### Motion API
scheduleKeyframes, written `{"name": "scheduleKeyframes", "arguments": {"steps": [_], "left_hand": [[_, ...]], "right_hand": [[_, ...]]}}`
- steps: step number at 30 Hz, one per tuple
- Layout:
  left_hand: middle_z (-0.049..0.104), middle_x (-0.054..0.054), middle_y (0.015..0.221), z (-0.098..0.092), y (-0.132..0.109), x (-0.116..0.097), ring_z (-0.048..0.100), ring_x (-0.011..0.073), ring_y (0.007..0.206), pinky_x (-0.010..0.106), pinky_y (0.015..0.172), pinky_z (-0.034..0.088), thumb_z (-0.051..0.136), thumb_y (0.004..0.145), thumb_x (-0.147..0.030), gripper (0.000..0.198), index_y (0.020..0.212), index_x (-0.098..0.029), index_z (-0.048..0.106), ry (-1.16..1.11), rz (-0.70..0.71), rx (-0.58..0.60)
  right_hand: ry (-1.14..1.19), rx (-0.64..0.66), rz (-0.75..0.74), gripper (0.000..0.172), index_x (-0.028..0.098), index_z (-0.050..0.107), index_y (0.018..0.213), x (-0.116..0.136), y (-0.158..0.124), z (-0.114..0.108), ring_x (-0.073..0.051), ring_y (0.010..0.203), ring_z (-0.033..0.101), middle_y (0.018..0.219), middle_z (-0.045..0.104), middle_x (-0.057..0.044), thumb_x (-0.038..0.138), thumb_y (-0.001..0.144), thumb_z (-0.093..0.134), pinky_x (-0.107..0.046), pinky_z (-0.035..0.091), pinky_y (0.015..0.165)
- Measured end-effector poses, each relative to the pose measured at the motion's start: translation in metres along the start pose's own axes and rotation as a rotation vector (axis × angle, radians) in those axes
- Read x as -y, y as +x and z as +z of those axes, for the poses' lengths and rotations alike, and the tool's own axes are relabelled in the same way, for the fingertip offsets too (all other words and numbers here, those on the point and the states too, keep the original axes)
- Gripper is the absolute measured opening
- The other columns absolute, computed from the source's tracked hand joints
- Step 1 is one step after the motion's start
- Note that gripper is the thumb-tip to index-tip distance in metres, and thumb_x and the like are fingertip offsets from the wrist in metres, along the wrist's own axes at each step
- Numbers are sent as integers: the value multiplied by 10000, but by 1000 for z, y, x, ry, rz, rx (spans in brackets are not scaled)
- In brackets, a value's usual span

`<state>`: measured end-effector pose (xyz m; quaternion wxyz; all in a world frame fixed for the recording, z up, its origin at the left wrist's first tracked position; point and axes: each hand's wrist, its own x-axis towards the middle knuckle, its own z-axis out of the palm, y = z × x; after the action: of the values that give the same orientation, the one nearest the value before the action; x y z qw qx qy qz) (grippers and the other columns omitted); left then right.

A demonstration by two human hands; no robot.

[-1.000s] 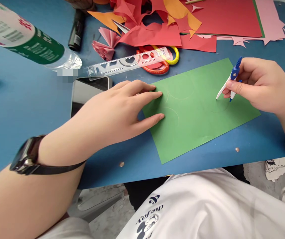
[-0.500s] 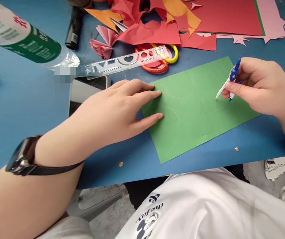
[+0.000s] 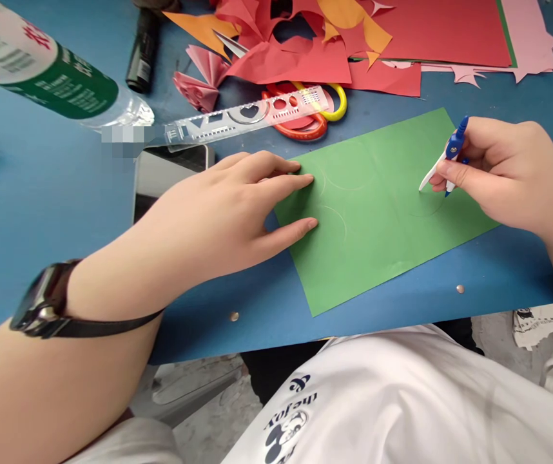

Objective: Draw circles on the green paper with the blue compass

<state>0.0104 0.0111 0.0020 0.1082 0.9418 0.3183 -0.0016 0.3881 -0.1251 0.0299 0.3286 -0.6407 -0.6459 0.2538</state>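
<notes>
A sheet of green paper (image 3: 378,225) lies at a slant on the blue table, with faint curved lines drawn on it. My left hand (image 3: 252,209) rests on its left edge, fingers stretched and apart, holding nothing. In my right hand (image 3: 503,167) is a blue and white drawing compass (image 3: 453,149), pinched near its top between thumb and fingers. The white leg's tip meets the right part of the sheet, where a faint arc curves beneath it. A clear stencil ruler (image 3: 223,125) lies beyond my left hand, over part of the red and yellow scissors (image 3: 337,103).
A bottle (image 3: 78,84) with a green and white label lies at the left, close to a black tube (image 3: 142,51). Under my left wrist is a phone-like dark device (image 3: 174,164). Red paper (image 3: 441,32), pink paper (image 3: 530,38) and orange scraps (image 3: 199,29) cover the back.
My right hand has shifted slightly down while gripping the compass, and the arc below the compass shows longer. My left hand stays in place on the paper.
</notes>
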Motion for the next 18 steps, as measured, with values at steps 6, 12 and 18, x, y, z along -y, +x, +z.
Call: {"name": "scheduleKeyframes", "arguments": {"steps": [6, 12, 18], "left_hand": [[783, 108, 1701, 2, 1, 4, 802, 461, 1545, 654, 1436, 654, 495, 1178, -792, 736, 1696, -382, 818, 2, 6, -8], [781, 138, 1726, 2, 7, 1, 781, 463, 1574, 654, 1446, 650, 504, 1170, -777, 757, 1679, -310, 814, 11, 6, 26], [793, 160, 1700, -1, 16, 6, 796, 451, 1554, 601, 1416, 660, 509, 1127, -828, 824, 1630, -274, 856, -22, -5, 39]], "right_hand": [[50, -53, 28, 375, 289, 723, 950, -1, 0, 0, -235, 832, 816, 930, 898, 14, 567, 1066, 946, -473, 712, 877], [302, -312, 223, 443, 204, 774, 937, -35, 26, -25, -184, 731, 755, 844, 804, -21, 478, 994, 1118, -620, 810, 1017], [410, -442, 281, 178, 201, 799, 1183, -110, 65, -44, -207, 1137, 877, 1236, 894, -83, 280, 1131, 950, -575, 738, 1321]]}}
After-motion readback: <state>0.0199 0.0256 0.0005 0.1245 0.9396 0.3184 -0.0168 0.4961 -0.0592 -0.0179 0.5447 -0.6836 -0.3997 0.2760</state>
